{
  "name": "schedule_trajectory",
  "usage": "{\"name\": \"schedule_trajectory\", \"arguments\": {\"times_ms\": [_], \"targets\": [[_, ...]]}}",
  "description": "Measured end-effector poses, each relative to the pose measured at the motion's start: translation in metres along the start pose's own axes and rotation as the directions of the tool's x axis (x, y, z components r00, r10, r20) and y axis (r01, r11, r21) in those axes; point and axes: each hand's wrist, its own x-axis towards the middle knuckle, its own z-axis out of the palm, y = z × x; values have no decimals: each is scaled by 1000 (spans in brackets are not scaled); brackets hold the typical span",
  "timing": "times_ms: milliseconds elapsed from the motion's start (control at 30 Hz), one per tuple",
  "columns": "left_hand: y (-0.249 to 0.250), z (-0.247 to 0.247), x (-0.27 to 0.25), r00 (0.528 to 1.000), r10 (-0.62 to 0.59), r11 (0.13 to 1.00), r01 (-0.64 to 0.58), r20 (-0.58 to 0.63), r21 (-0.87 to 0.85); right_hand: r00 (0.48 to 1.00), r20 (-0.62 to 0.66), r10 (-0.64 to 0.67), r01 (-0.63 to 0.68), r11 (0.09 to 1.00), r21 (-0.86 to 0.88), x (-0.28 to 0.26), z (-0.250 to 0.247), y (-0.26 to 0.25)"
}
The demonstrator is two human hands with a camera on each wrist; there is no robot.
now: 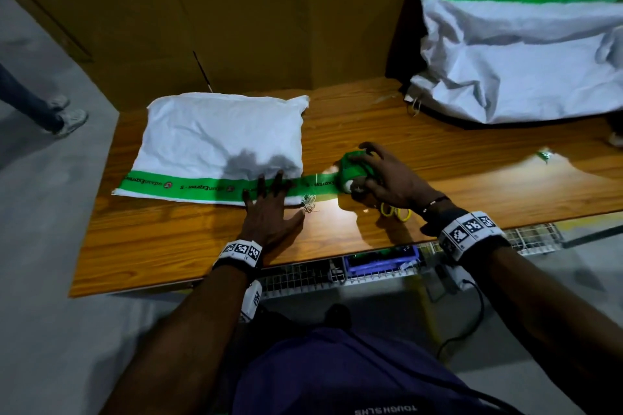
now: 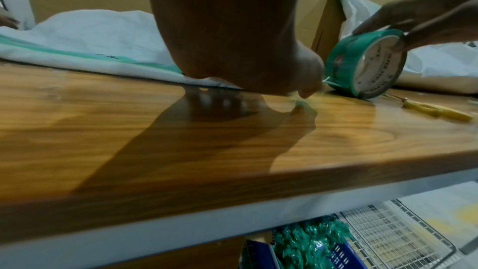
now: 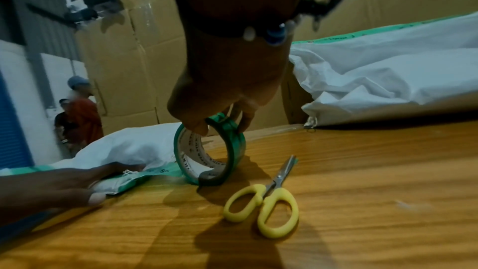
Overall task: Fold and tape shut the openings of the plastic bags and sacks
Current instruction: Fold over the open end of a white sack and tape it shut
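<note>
A white woven sack (image 1: pixel 215 135) lies flat on the wooden table (image 1: pixel 168 253), its near edge covered by a strip of green printed tape (image 1: pixel 188 184). My left hand (image 1: pixel 269 209) presses flat with spread fingers on the tape at the sack's right corner. The tape runs on to the right, off the sack, to a green tape roll (image 1: pixel 352 172) that stands on edge on the table. My right hand (image 1: pixel 387 178) grips that roll (image 3: pixel 212 150) from above, thumb and fingers pinching its rim. In the left wrist view the roll (image 2: pixel 367 64) stands just right of my thumb.
Yellow-handled scissors (image 3: pixel 264 208) lie shut on the table just right of the roll. A second, bulkier white sack (image 1: pixel 526 54) with a taped green top leans against cardboard at the back right. A blue crate (image 2: pixel 323 249) of green tape scraps sits under the table. People stand at the far left.
</note>
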Motion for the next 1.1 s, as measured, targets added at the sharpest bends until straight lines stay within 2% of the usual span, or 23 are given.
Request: {"name": "schedule_trajectory", "arguments": {"times_ms": [200,333,433,533,600,667,733,800,900,967,1100], "targets": [[0,-8,-5,999,31,999,-32,-41,-20,993,41,-108,114,969,-217,22,15,-29],[-12,-20,-13,994,47,996,-54,-96,-75,983,114,-144,174,927,-333,38,26,-35],[-28,-29,-22,987,63,994,-75,-147,-78,983,128,-132,170,918,-358,41,30,-45],[-49,-32,-26,989,56,997,-63,-137,-45,993,62,-105,121,921,-370,38,36,-55],[-61,-32,-27,991,65,997,-68,-115,-26,994,-37,-103,85,941,-329,38,49,-68],[-63,-32,-28,993,70,997,-71,-100,-7,988,-117,-97,72,976,-205,43,69,-92],[-62,-30,-28,993,74,997,-74,-97,-1,991,-112,-72,60,992,-113,54,98,-121],[-68,-26,-27,995,69,998,-68,-75,19,995,-95,0,-5,999,-53,66,133,-141],[-83,-22,-24,996,77,996,-75,-43,50,971,-133,197,-196,980,19,67,175,-147],[-86,-23,-22,995,92,995,-90,-40,54,952,-203,231,-232,973,19,63,188,-146],[-93,-32,-21,992,126,992,-126,5,11,935,-245,256,-259,966,20,65,195,-145]]}}
